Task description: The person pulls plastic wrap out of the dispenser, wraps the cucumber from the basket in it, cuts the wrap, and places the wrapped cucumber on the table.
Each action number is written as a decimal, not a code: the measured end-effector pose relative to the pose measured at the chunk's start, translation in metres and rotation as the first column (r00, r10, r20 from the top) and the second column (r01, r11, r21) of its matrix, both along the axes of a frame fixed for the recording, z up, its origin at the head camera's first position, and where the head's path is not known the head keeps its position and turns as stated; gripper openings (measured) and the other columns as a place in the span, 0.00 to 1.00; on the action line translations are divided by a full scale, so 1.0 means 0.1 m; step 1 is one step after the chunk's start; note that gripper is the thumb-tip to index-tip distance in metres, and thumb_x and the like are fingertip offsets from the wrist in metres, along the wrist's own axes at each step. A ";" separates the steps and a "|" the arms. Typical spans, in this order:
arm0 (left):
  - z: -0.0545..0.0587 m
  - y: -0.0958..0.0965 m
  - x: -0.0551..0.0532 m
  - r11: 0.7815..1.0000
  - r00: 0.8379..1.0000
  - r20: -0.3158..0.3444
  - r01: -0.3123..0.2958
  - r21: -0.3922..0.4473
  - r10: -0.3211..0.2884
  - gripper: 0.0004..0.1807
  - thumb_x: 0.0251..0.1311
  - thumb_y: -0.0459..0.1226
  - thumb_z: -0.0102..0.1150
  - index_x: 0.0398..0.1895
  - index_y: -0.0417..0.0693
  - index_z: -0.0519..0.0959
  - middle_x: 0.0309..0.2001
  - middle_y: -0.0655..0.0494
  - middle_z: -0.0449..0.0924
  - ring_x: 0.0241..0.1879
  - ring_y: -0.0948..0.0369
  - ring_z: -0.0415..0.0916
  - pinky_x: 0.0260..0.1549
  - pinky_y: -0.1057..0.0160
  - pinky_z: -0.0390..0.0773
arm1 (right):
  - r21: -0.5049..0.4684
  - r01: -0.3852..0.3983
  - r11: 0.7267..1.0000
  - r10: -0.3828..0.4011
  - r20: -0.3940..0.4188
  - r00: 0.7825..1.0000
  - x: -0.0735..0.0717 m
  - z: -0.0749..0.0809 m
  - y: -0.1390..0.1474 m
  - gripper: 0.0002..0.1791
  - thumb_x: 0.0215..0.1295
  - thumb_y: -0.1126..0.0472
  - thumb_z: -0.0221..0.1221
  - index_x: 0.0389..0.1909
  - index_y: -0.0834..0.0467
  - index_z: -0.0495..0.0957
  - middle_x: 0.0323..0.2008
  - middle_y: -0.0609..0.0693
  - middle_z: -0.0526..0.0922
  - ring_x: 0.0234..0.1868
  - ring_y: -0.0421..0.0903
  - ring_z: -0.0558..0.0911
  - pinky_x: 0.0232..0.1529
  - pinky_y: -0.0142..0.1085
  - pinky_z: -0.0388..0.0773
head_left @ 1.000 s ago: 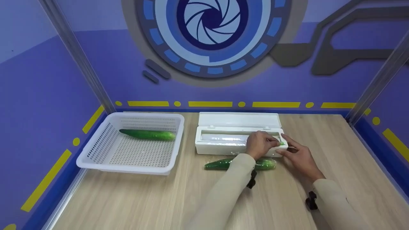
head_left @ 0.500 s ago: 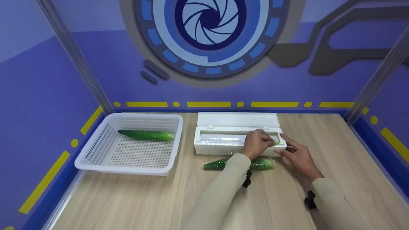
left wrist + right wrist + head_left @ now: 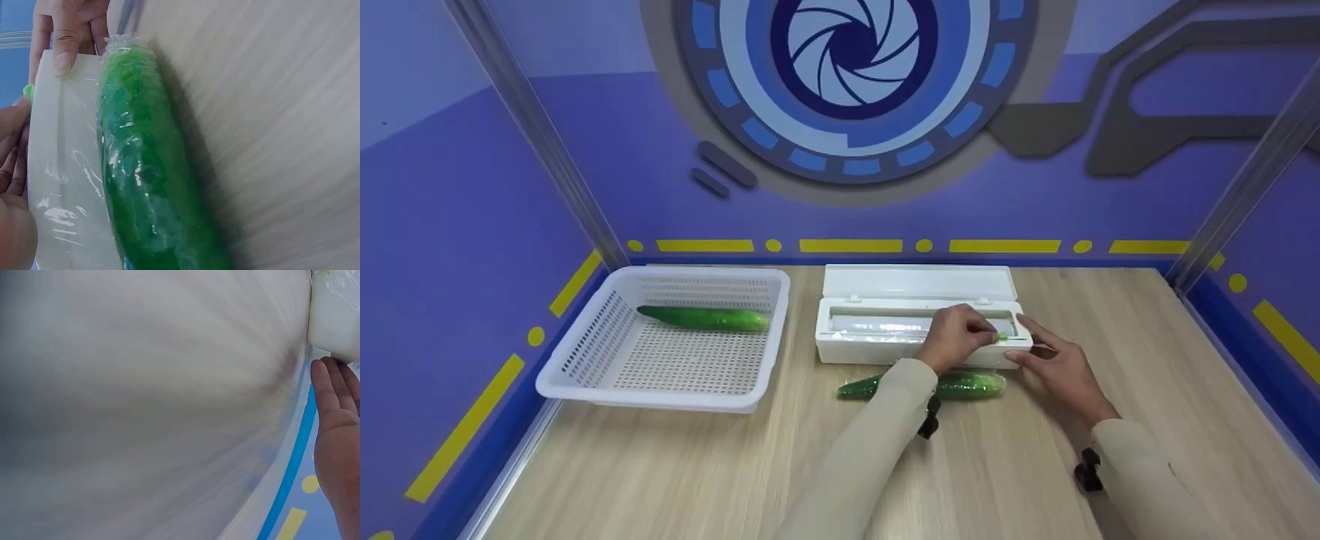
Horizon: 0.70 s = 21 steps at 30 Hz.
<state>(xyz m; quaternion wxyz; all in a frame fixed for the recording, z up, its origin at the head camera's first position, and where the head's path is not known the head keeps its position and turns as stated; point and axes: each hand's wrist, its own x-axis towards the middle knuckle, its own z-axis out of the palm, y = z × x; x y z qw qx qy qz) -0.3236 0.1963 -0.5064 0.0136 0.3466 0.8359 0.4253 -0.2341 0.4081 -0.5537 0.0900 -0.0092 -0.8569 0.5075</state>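
Observation:
A white cling film dispenser (image 3: 877,351) stands on the table with its lid (image 3: 919,282) raised and a roll of clear film (image 3: 877,325) inside. My left hand (image 3: 949,341) pinches a small green slide cutter (image 3: 1002,337) near the right end of the front edge. Thumb and fingers of my right hand (image 3: 1063,373) grip the dispenser's right end. In front of the box lies a cucumber (image 3: 971,386) wrapped in film, partly covered by the left sleeve. The left wrist view shows this cucumber (image 3: 140,152) close up, film stretching from it over the box front (image 3: 73,169).
To the left, a white perforated basket (image 3: 656,401) holds one cucumber (image 3: 705,317) without visible film. Purple panels (image 3: 885,221) bound the table (image 3: 697,480) at the back and both sides.
My left hand has slid left along the dispenser's front edge, taking the green slide cutter with it. My right hand keeps its grip on the right end.

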 end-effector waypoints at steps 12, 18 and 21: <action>-0.03 -0.03 0.02 1.000 0.998 -0.056 -0.017 -0.003 0.017 0.05 0.65 0.38 0.75 0.41 0.51 0.93 0.38 0.65 0.88 0.39 0.75 0.79 0.41 0.80 0.73 | 0.031 0.024 0.999 -0.025 0.022 0.999 -0.02 0.01 -0.02 0.43 0.70 0.45 0.70 0.82 0.48 0.65 0.73 0.63 0.72 0.66 0.61 0.79 0.51 0.19 0.73; -0.04 -0.01 0.06 0.999 0.992 -0.121 -0.041 -0.024 0.038 0.04 0.66 0.38 0.74 0.41 0.50 0.93 0.38 0.64 0.87 0.39 0.75 0.78 0.40 0.81 0.72 | 0.044 0.026 0.999 -0.027 0.022 0.999 -0.02 0.01 -0.01 0.44 0.70 0.43 0.69 0.82 0.48 0.64 0.75 0.62 0.70 0.66 0.60 0.78 0.50 0.18 0.73; -0.05 0.01 0.08 0.998 0.990 -0.131 -0.051 -0.023 0.048 0.05 0.66 0.38 0.75 0.42 0.50 0.93 0.39 0.63 0.87 0.38 0.75 0.78 0.40 0.81 0.72 | 0.045 0.020 0.999 -0.021 0.019 1.000 -0.01 0.01 -0.01 0.44 0.70 0.42 0.69 0.82 0.48 0.64 0.76 0.61 0.69 0.66 0.59 0.78 0.50 0.18 0.72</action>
